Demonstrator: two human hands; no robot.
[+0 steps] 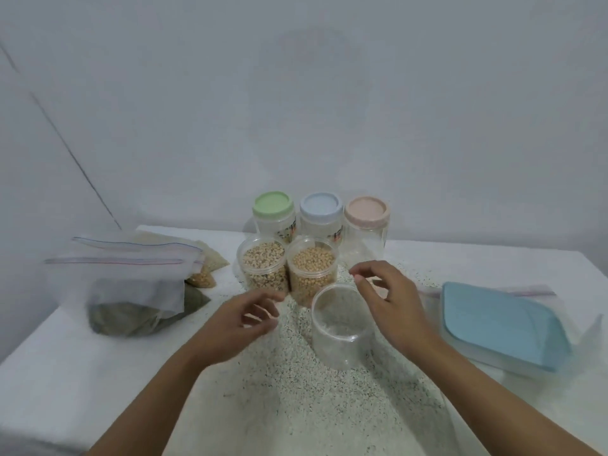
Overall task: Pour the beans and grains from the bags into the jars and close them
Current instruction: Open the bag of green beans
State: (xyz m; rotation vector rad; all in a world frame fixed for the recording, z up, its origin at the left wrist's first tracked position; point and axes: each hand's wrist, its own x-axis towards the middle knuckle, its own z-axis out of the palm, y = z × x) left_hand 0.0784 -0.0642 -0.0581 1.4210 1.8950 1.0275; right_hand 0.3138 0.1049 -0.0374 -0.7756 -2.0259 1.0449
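In the head view, an empty clear jar (342, 327) is seen near the middle of the tabletop (49, 373), flanked by the left hand (243, 324) and the right hand (388, 297). Their fingers are loosely curled and spread, and nothing is gripped. Two filled open jars (265, 266) are set just behind it, three capped jars (320, 212) nearer the far edge, and the bags of grains (131, 284) toward the left edge.

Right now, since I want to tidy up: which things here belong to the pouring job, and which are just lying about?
Job: empty open jar, two filled open jars, three lidded jars, bags of beans and grains on the left.
Lying about: blue-lidded box on the right, flat zip bag at its far edge.
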